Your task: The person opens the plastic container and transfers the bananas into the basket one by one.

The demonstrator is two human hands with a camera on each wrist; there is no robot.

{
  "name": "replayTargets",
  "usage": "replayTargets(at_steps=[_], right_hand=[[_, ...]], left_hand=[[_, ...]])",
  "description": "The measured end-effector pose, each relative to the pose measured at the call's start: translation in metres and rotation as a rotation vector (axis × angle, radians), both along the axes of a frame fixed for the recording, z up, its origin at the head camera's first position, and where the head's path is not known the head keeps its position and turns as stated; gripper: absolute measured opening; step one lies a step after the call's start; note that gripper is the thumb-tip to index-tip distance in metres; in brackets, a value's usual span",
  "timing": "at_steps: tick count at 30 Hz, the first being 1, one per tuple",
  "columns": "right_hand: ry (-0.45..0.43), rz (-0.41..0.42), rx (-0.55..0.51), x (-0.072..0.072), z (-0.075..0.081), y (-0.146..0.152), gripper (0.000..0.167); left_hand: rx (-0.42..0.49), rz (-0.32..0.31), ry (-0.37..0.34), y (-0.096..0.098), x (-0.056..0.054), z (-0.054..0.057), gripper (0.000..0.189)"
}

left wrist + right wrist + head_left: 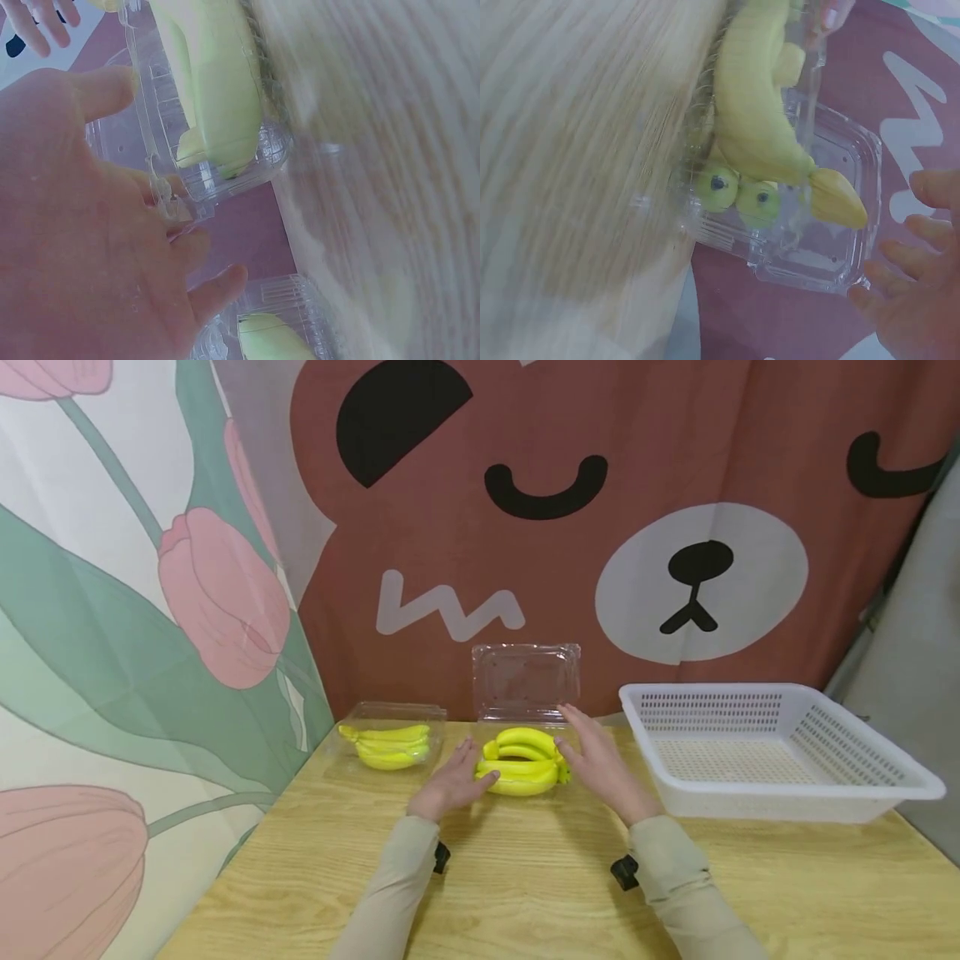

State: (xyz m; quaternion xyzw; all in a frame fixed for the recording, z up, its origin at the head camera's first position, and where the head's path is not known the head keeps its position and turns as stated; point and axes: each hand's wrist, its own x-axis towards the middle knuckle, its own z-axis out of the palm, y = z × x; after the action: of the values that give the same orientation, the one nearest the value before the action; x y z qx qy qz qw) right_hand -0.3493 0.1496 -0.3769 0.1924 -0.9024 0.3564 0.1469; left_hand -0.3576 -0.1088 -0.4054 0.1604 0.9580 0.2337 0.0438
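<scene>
Beneath the two forearms, a wood-grained table (517,902) is running forward; pale sleeves (686,881) are covering both arms, with a dark wrist device (624,872) showing at the right cuff. Just ahead, the left hand (452,783) is reaching along one end of a clear container (721,232), fingers extended and grasping nothing; whether they are pressing the plastic cannot be told. Opposite it, the right hand (602,772) is hovering by the other end, its fingers loosely straight and released. Between the hands, yellow bananas (519,777) are lying inside the container, one tip rising above the rim nearest the right hand. Right of the right hand, a white perforated basket (757,807) is sitting on the table. Left of the left hand, a second clear container (397,708) is holding more bananas (387,752). Beyond both hands, the first container's transparent lid (527,687) is standing raised. Farthest ahead, a brown cloth (637,410) with a printed animal face is hanging.
</scene>
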Motion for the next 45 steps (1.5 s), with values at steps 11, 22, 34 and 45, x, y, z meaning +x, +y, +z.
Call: replayTargets(at_steps=[11, 22, 34, 45], right_hand=[[-0.015, 0.019, 0.188, -0.026, 0.008, -0.018, 0.053], [-0.118, -0.092, 0.493, -0.056, -0.001, -0.028, 0.047], [-0.186, -0.124, 0.502, -0.063, -0.01, -0.025, 0.022], [-0.115, -0.151, 0.393, -0.064, -0.006, -0.026, 0.046]], left_hand=[[0.002, -0.003, 0.0, 0.001, 0.0, -0.004, 0.076], [0.01, 0.0, -0.004, 0.001, 0.001, -0.005, 0.077], [0.007, 0.006, -0.012, 0.004, 0.001, -0.005, 0.076], [0.003, 0.014, 0.004, 0.001, -0.003, -0.005, 0.076]])
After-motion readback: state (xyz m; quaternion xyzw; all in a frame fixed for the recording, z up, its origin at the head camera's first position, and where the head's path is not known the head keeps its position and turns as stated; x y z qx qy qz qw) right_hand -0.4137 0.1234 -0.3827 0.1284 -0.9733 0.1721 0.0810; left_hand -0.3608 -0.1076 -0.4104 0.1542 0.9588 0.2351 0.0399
